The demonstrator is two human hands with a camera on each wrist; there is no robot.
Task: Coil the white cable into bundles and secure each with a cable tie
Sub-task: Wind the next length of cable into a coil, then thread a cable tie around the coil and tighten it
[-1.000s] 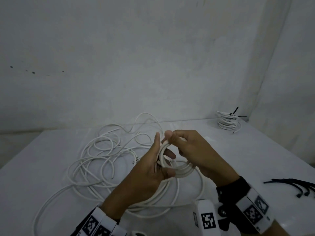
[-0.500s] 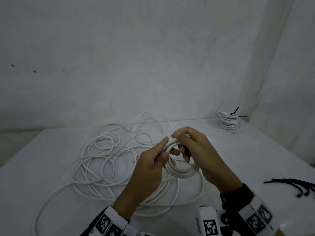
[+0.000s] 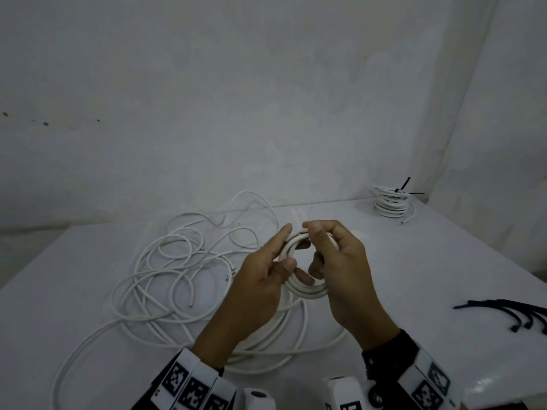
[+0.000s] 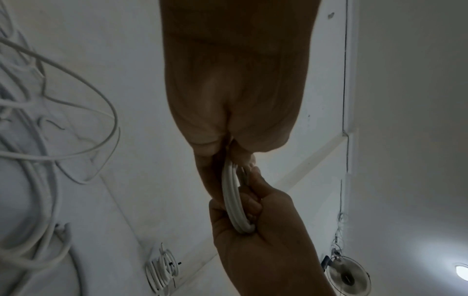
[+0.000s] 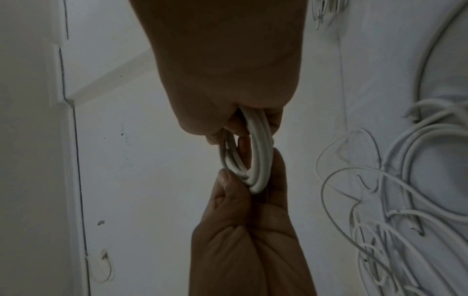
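A small coil of white cable (image 3: 307, 289) is held upright above the table between both hands. My left hand (image 3: 266, 279) grips its left side, thumb over the loops. My right hand (image 3: 340, 261) curls over its top and right side, pinching the loops. The left wrist view shows the coil (image 4: 234, 200) edge-on between the two hands, and the right wrist view shows the coil (image 5: 258, 152) the same way. The rest of the white cable (image 3: 165, 279) lies in loose tangled loops on the table to the left and beneath my hands.
A tied bundle of white cable (image 3: 390, 204) with a black tie sits in the far right corner. Several black cable ties (image 3: 515, 313) lie at the right edge of the white table (image 3: 429, 276). Grey walls close in behind and to the right.
The hands have turned the coil, the left hand's grip has shifted on it, and the right hand has moved over its top. The loose cable has barely shifted.
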